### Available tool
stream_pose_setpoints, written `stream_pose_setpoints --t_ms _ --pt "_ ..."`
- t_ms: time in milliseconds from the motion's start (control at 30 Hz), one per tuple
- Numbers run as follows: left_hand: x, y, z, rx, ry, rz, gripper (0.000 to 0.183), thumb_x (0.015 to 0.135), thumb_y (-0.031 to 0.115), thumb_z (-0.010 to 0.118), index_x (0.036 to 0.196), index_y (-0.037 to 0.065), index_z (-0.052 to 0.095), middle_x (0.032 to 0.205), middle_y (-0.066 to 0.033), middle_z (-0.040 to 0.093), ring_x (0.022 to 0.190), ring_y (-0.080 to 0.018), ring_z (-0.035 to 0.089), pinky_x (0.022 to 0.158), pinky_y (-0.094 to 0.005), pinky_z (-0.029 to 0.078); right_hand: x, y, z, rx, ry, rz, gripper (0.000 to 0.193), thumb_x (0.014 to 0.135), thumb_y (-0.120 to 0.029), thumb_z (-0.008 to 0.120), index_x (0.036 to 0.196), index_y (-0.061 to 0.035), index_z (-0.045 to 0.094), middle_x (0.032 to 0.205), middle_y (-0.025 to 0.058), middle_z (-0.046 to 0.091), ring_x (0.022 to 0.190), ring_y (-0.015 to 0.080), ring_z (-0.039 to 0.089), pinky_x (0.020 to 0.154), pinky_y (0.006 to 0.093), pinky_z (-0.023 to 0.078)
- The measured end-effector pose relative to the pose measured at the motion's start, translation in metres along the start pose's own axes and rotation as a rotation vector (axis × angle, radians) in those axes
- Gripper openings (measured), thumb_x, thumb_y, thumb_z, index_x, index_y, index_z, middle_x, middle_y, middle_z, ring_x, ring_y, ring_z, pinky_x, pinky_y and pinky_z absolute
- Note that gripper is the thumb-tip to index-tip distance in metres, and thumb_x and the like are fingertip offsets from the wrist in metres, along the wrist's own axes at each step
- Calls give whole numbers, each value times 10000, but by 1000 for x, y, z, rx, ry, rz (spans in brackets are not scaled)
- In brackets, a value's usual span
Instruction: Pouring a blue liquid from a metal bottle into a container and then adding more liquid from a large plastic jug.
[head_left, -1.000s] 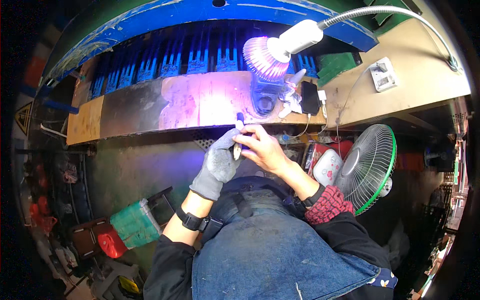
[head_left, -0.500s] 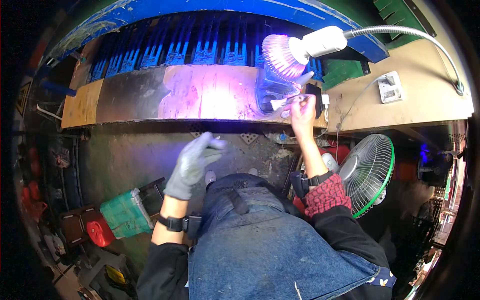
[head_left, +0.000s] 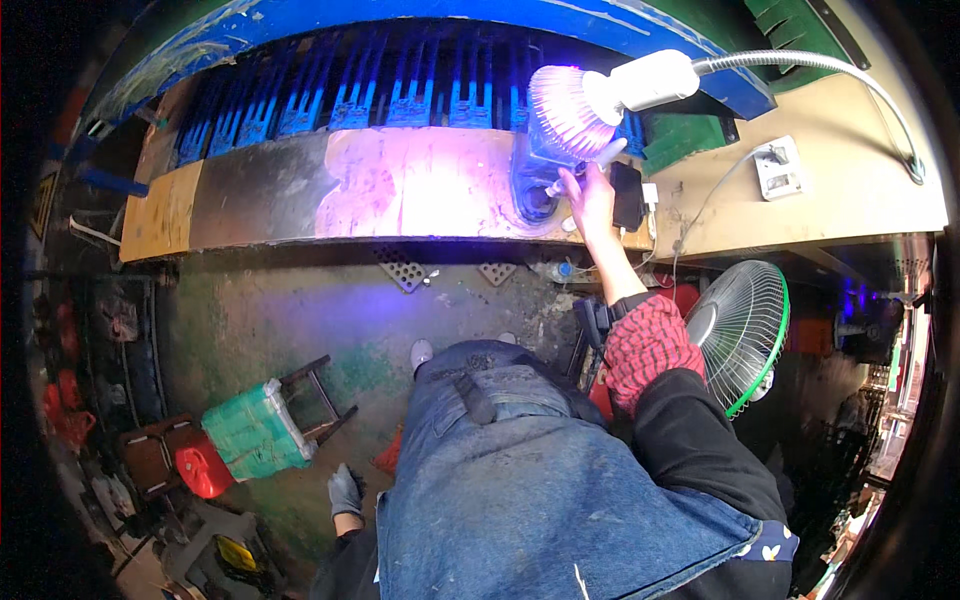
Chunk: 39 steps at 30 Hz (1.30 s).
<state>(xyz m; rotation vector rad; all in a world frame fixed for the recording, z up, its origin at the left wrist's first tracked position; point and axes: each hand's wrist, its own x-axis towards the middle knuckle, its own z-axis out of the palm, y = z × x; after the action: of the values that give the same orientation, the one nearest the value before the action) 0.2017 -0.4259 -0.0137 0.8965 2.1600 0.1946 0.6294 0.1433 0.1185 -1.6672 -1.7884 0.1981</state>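
Observation:
My bare right hand (head_left: 592, 200) is over the bench, its fingers closed around a small brush (head_left: 555, 189). The brush's tip points down into a dark, round pot (head_left: 533, 205) near the bench's front edge. Lamp glare and the fingers hide part of the brush. Low at my left side hangs my left hand (head_left: 344, 492) in a grey glove, fingers stretched out, with nothing seen in it. Just above my right hand is a finned purple-white lamp (head_left: 572, 110) on a bendable metal neck. A black phone-like object (head_left: 627, 196) lies right beside that hand.
Blue metal racks (head_left: 410, 100) line the bench's back. A white power strip (head_left: 778, 170) with cables lies at the right. Near my right arm stands a green-rimmed fan (head_left: 745, 335). A stool with a green wrapped seat (head_left: 258, 432) and a red container (head_left: 204, 470) are at left.
My left hand has dropped from in front of the bench to beside my body. My right hand has moved slightly left, bringing the brush's tip into the pot.

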Motion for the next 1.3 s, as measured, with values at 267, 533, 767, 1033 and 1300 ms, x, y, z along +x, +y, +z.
stream_pose_setpoints --t_ms 267,533,767,1033,1300 --pt "-10 94 -18 -542 -70 -103 275 856 300 515 699 76 540 544 -33 503 462 -172 485 454 -327 384 -2 -43 -2 69 -37 85 280 786 -196 699 839 32 546 702 184 606 642 324 609 619 389 464" --pt "12 120 -28 -759 2 -352 380 886 363 463 645 82 545 581 -1 499 495 -115 442 466 -276 351 2 -18 15 -108 -20 47 313 795 -267 682 840 19 564 711 186 622 672 350 624 621 413 476" --pt "12 114 -27 -286 -130 85 334 874 327 483 713 41 549 584 -63 534 494 -170 491 453 -319 375 21 50 21 188 92 146 425 769 -394 680 772 19 581 679 203 612 663 370 618 626 446 479" --pt "9 30 3 498 34 510 142 780 90 545 900 15 546 706 -189 563 652 -356 566 584 -456 444 -55 14 -20 109 -114 144 288 868 -257 550 998 0 570 795 195 611 717 282 628 655 389 497" --pt "-11 71 -69 -67 -25 -169 504 867 394 384 1126 -3 559 1190 -262 510 1133 -387 475 970 -429 369 -185 18 -45 182 -813 196 197 910 -201 507 883 -28 598 632 28 586 529 97 569 492 242 443"
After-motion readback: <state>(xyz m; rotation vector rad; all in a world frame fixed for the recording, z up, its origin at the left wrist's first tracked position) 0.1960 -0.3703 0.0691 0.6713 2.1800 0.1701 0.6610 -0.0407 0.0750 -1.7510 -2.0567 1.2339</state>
